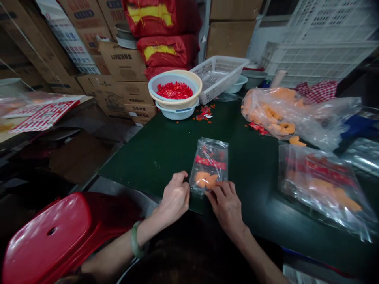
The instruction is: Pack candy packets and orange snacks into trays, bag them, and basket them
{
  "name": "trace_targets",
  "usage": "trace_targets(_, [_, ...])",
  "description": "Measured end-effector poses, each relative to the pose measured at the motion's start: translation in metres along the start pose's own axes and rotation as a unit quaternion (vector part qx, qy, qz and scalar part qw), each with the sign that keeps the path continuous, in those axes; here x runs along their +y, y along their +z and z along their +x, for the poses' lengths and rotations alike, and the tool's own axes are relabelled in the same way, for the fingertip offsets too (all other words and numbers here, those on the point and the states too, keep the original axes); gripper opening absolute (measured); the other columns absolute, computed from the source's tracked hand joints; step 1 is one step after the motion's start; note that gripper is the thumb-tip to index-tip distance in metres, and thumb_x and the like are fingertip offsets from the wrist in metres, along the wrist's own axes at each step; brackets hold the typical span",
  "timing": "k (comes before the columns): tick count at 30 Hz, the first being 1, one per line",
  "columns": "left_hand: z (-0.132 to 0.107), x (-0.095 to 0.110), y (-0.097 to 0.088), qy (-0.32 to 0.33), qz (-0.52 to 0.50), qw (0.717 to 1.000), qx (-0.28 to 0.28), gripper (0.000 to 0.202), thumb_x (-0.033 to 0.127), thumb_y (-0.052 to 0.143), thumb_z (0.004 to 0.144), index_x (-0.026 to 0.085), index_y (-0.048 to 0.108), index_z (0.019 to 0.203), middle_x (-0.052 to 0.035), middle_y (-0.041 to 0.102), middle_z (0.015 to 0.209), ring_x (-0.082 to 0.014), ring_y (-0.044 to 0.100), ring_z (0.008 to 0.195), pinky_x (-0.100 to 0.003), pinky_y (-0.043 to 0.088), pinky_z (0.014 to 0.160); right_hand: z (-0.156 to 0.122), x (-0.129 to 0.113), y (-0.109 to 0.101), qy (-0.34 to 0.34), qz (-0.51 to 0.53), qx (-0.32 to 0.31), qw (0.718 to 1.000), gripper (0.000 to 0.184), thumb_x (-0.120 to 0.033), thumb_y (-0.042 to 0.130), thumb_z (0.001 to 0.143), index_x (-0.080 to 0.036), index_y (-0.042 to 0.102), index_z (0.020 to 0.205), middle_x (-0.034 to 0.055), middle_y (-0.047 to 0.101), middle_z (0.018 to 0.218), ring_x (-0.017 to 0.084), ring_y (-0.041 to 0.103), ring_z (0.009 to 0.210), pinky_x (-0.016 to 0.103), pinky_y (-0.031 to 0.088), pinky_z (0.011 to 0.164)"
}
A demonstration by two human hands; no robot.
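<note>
A clear plastic bag (211, 156) lies on the green table in front of me. Through its film I see a red strip across the middle and orange pieces (205, 179) at the near end. My right hand (226, 203) has its fingertips closed at the bag's near right corner. My left hand (176, 197) is curled beside the near left edge, a green bangle on its wrist. Whatever its fingers may hold is hidden. To the right, a stack of similar filled bags (322, 181) lies on the table.
At the back, nested basins (174, 106) hold small red packets, beside a white plastic basket (220, 65). A large open bag of orange pieces (272, 114) lies at the back right. Small orange bits and red packets (204, 112) are scattered nearby. A red stool (50, 236) stands left.
</note>
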State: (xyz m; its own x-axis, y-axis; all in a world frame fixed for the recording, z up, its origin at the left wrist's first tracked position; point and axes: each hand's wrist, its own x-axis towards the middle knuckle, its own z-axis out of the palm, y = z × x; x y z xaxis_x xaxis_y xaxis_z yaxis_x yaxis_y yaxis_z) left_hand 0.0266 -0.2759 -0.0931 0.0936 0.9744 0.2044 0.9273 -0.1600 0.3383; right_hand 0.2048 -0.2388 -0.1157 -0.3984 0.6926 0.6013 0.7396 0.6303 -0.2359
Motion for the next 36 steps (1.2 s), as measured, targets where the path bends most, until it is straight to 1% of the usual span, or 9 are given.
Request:
trace_targets(5, [-0.028,0.009,0.002,-0.019,0.032,0.999,0.038,0.02,0.008,0.038,0.081,0.016,0.052,0.069,-0.0103,0.05,0.104,-0.0208,0.046,0.091,-0.032,0.049,0.07,-0.013,-0.028,-0.009,0.026,-0.069,-0.022,0.997,0.017,-0.029,0.058,0.082,-0.018,0.055,0.069,0.007,0.056,0.072,0.021,0.047,0.073,0.03,0.042,0.058])
trace_targets(12, [-0.049,0.004,-0.006,-0.013,0.04,0.998,0.036,0.022,0.007,0.037,0.081,0.016,0.049,0.066,-0.0098,0.05,0.099,-0.0204,0.045,0.088,-0.032,0.047,0.068,0.0,-0.041,-0.009,0.041,-0.075,-0.041,0.995,0.014,-0.031,0.058,0.082,-0.019,0.054,0.075,0.0082,0.056,0.073,0.023,0.048,0.075,0.031,0.041,0.056])
trace_targets(17, [-0.069,0.006,-0.003,-0.034,-0.016,0.999,0.028,0.019,0.009,0.037,0.082,0.017,0.049,0.071,-0.0091,0.051,0.092,-0.0185,0.049,0.084,-0.03,0.046,0.068,-0.001,-0.046,-0.004,0.035,-0.052,-0.037,0.997,0.013,-0.027,0.057,0.083,-0.021,0.054,0.073,0.0079,0.055,0.071,0.022,0.047,0.074,0.03,0.039,0.051])
trace_targets(22, [-0.077,0.007,-0.018,-0.035,-0.117,0.992,-0.027,0.017,0.018,0.041,0.085,0.018,0.047,0.069,-0.0043,0.05,0.079,-0.0127,0.05,0.067,-0.024,0.042,0.059,-0.006,-0.042,0.004,-0.011,-0.038,-0.016,0.999,0.02,-0.017,0.058,0.082,-0.02,0.053,0.063,0.0044,0.053,0.063,0.02,0.045,0.072,0.028,0.039,0.054])
trace_targets(27, [-0.07,0.001,-0.02,-0.108,-0.144,0.978,0.108,0.02,0.033,0.061,0.076,0.019,0.046,0.08,-0.0021,0.05,0.083,-0.0131,0.048,0.07,-0.026,0.041,0.063,-0.011,-0.037,0.007,-0.019,-0.014,-0.006,1.0,0.024,-0.011,0.056,0.082,-0.019,0.053,0.06,0.0039,0.054,0.062,0.019,0.045,0.075,0.027,0.04,0.059])
trace_targets(29, [-0.067,0.001,-0.014,-0.181,-0.198,0.955,0.124,0.026,0.039,0.062,0.075,0.02,0.045,0.08,0.001,0.048,0.075,-0.0115,0.046,0.063,-0.024,0.04,0.059,-0.013,-0.037,0.004,-0.02,-0.002,0.004,1.0,0.026,-0.013,0.055,0.083,-0.019,0.052,0.058,0.0039,0.053,0.061,0.019,0.045,0.075,0.027,0.04,0.061])
trace_targets(31, [-0.066,0.002,-0.01,-0.275,-0.295,0.907,0.12,0.032,0.047,0.059,0.076,0.019,0.044,0.076,0.0036,0.045,0.065,-0.0098,0.044,0.057,-0.022,0.037,0.053,-0.015,-0.037,0.0,-0.024,0.008,0.017,1.0,0.027,-0.015,0.056,0.084,-0.019,0.051,0.057,0.0038,0.052,0.06,0.019,0.045,0.075,0.027,0.041,0.062])
trace_targets(34, [-0.063,0.005,-0.009,-0.396,-0.463,0.791,0.047,0.045,0.062,0.054,0.073,0.017,0.046,0.073,0.0016,0.052,0.063,-0.01,0.051,0.054,-0.02,0.037,0.047,-0.019,-0.04,-0.004,-0.031,0.021,0.022,0.999,0.03,-0.017,0.057,0.084,-0.019,0.049,0.055,0.0035,0.05,0.058,0.018,0.045,0.072,0.026,0.041,0.061])
trace_targets(36, [-0.061,0.009,-0.007,-0.431,-0.557,0.709,-0.03,0.054,0.069,0.053,0.069,0.015,0.052,0.077,-0.004,0.061,0.069,-0.0131,0.057,0.053,-0.021,0.038,0.042,-0.021,-0.044,-0.007,-0.039,0.031,0.017,0.999,0.03,-0.016,0.057,0.083,-0.019,0.049,0.054,0.0036,0.049,0.058,0.018,0.045,0.071,0.026,0.041,0.061])
